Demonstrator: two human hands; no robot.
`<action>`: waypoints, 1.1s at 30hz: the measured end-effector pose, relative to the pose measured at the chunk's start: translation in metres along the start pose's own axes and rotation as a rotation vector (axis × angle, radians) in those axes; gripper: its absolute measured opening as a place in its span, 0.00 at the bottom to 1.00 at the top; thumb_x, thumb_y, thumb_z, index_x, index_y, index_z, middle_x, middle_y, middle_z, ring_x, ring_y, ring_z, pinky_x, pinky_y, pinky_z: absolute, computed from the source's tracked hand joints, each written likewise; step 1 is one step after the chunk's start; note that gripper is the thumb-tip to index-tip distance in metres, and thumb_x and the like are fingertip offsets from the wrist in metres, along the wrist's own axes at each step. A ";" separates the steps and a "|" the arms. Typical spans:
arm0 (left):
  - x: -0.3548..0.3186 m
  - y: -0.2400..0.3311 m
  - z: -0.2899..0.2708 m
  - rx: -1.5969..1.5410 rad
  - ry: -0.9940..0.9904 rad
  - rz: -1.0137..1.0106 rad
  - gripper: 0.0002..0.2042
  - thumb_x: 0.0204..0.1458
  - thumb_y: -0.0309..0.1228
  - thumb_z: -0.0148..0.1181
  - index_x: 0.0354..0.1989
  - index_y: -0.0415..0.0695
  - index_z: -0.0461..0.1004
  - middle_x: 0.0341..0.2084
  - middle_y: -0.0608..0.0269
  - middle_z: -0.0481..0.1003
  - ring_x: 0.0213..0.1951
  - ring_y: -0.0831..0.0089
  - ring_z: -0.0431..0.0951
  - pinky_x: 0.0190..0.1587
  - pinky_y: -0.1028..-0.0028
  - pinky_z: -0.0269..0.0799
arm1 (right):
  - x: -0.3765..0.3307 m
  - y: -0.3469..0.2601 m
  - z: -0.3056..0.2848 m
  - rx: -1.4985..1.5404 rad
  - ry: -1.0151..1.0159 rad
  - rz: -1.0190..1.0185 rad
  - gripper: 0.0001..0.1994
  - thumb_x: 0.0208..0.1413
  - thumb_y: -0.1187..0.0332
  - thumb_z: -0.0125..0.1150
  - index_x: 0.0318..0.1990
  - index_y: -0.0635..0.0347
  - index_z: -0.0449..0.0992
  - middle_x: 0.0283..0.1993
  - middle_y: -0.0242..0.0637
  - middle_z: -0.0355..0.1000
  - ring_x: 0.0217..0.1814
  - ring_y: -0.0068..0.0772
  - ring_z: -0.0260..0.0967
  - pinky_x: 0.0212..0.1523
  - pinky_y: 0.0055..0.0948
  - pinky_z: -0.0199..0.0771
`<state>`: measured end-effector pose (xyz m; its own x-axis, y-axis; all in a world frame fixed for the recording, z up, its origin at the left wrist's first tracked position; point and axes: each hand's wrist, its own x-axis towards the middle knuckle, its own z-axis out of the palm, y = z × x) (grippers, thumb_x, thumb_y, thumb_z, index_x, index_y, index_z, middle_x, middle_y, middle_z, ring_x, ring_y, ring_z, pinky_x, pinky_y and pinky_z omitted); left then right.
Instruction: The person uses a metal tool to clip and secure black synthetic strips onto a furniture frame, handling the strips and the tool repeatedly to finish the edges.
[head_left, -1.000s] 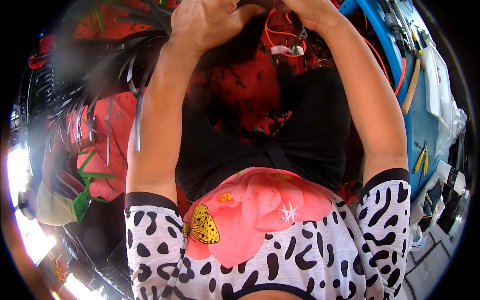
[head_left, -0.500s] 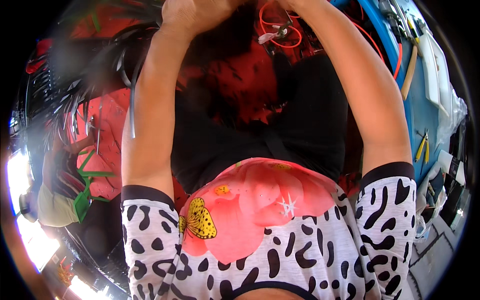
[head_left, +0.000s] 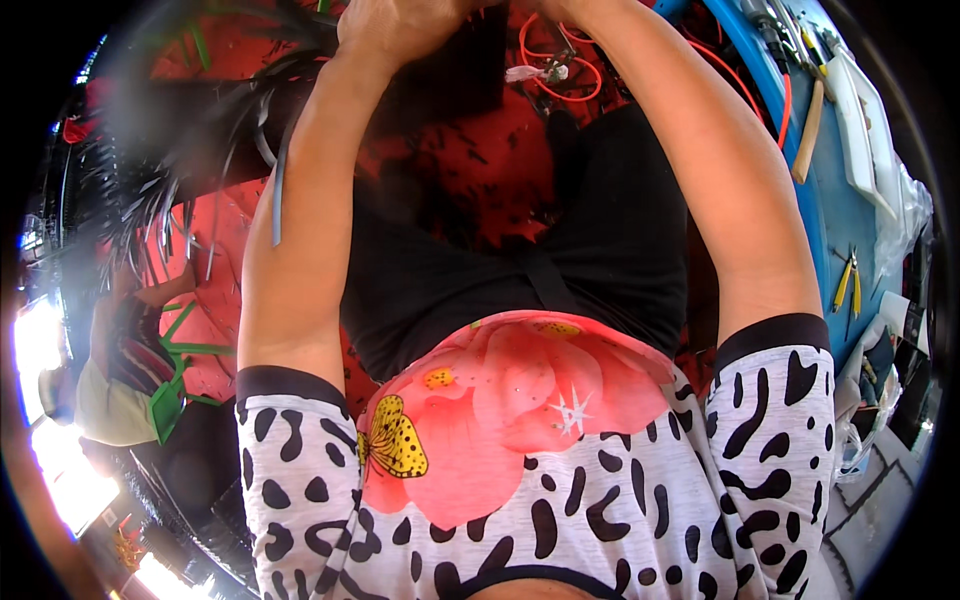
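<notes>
Left hand (head_left: 400,25) is up at the top edge, curled into a fist, but what it grips cannot be seen. Right hand is cut off by the edge, so its grip cannot be told. Just beside them lies a thin looped orange wire (head_left: 560,75) with a small white plug (head_left: 528,72), on the red speckled floor (head_left: 480,170).

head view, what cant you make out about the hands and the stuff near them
- Left hand: fingers cut off by the top edge of the head view; its grip cannot be told.
- Right hand: almost wholly beyond the top edge; only the wrist shows.
- Thin orange wire loop with a small pale connector: too small to tell what it joins.
- Bundle of dark grey strips: blurred by the lens smear at the left.
</notes>
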<state>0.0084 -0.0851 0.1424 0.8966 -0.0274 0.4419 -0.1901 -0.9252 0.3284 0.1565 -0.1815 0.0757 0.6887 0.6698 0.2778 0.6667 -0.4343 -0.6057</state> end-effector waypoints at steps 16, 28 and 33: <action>-0.037 0.003 -0.001 -0.012 -0.035 0.036 0.14 0.43 0.40 0.66 0.26 0.41 0.72 0.18 0.56 0.72 0.22 0.57 0.72 0.25 0.66 0.66 | -0.082 -0.027 -0.014 1.075 -0.133 0.339 0.11 0.53 0.60 0.57 0.31 0.56 0.78 0.22 0.31 0.69 0.19 0.26 0.61 0.21 0.23 0.56; -0.077 0.016 -0.006 -0.027 0.013 0.065 0.15 0.40 0.40 0.67 0.25 0.42 0.72 0.21 0.59 0.72 0.24 0.58 0.72 0.25 0.67 0.67 | -0.142 -0.054 0.000 1.298 -0.040 0.300 0.07 0.49 0.70 0.64 0.36 0.60 0.77 0.21 0.22 0.67 0.17 0.09 0.55 0.16 0.13 0.50; -0.105 0.025 0.001 -0.041 -0.048 -0.002 0.13 0.40 0.40 0.66 0.26 0.44 0.73 0.21 0.60 0.71 0.25 0.58 0.73 0.24 0.67 0.67 | -0.169 -0.053 0.009 1.316 -0.099 0.325 0.08 0.49 0.72 0.64 0.38 0.58 0.77 0.28 0.20 0.69 0.21 0.08 0.56 0.19 0.12 0.52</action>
<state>-0.0897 -0.1054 0.1036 0.9152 -0.0444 0.4005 -0.2035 -0.9089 0.3641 0.0023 -0.2667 0.0541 0.7010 0.7124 -0.0336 -0.3228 0.2750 -0.9056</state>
